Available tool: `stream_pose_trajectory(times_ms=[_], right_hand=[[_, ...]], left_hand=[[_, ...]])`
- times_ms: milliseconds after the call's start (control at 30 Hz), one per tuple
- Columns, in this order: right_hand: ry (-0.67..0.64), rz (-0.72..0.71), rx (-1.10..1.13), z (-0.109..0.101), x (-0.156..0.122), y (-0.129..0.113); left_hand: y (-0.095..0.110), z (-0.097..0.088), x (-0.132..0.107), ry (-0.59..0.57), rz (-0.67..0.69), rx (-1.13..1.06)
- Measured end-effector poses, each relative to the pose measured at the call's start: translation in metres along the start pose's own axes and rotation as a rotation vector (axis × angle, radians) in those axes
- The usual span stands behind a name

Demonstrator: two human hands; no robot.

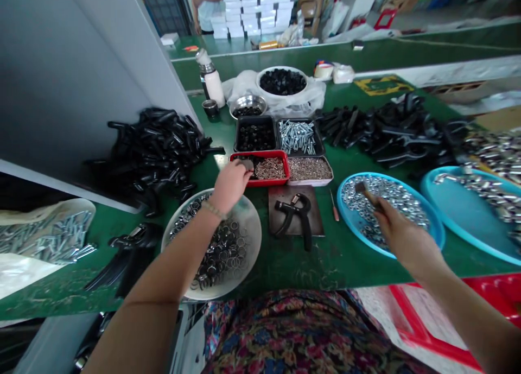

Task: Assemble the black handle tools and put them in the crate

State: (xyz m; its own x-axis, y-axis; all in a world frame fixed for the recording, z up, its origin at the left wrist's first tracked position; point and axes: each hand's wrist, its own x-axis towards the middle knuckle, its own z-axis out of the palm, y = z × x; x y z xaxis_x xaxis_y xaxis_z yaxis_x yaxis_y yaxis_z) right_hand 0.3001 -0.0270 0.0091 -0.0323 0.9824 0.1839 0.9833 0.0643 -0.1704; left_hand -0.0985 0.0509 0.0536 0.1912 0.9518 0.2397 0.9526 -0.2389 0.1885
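Note:
My left hand (231, 185) reaches over the left part of a red tray (260, 184) with small copper-coloured pins. Its fingers are closed at a small dark grey piece that I cannot make out. My right hand (401, 233) is wrapped round the handle of a hammer (368, 196), held above a blue round tray (437, 233) of small shiny metal parts. Between the hands, a black hand grip strengthener (303, 214) lies on a square metal plate (317, 227). A screwdriver (334, 208) lies right of the plate.
A white bowl (256, 227) of metal rings stands below my left forearm. Black handles (158, 146) are heaped at left, black parts (391, 127) at right. Screws (297, 136) fill a black tray behind. A thermos (212, 83) stands at the back. Another person (207, 5) stands beyond the bench.

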Motion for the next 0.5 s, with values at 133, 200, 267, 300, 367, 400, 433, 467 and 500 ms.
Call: stream_pose_trajectory(times_ms=[133,200,267,300,367,400,433,467,500], right_hand=[[0.013,0.072,-0.146,0.008,0.013,0.047],[0.076,0.029,-0.223,0.009,0.015,0.031],[0.098,-0.033,-0.244,0.009,0.012,-0.01],[0.062,-0.065,-0.207,0.009,0.011,-0.036],[-0.159,-0.126,-0.073,0.013,0.009,-0.087],[-0.254,-0.144,-0.028,0.016,0.01,-0.107],[-0.307,-0.136,0.003,0.02,0.012,-0.122],[-0.331,-0.11,0.044,0.024,0.014,-0.131],[-0.333,-0.076,0.11,0.027,0.016,-0.135]], left_hand=[[-0.019,-0.013,0.045,-0.231,0.027,0.229],[-0.014,-0.011,0.05,-0.306,0.045,0.297],[-0.006,-0.007,0.05,-0.317,0.059,0.335],[-0.003,-0.006,0.05,-0.311,0.063,0.341],[0.0,-0.005,0.05,-0.281,0.063,0.315],[0.0,-0.005,0.049,-0.252,0.049,0.279],[-0.002,-0.006,0.049,-0.206,0.025,0.22],[-0.003,-0.007,0.047,-0.147,-0.011,0.129],[-0.004,-0.008,0.045,-0.086,-0.054,-0.007]])
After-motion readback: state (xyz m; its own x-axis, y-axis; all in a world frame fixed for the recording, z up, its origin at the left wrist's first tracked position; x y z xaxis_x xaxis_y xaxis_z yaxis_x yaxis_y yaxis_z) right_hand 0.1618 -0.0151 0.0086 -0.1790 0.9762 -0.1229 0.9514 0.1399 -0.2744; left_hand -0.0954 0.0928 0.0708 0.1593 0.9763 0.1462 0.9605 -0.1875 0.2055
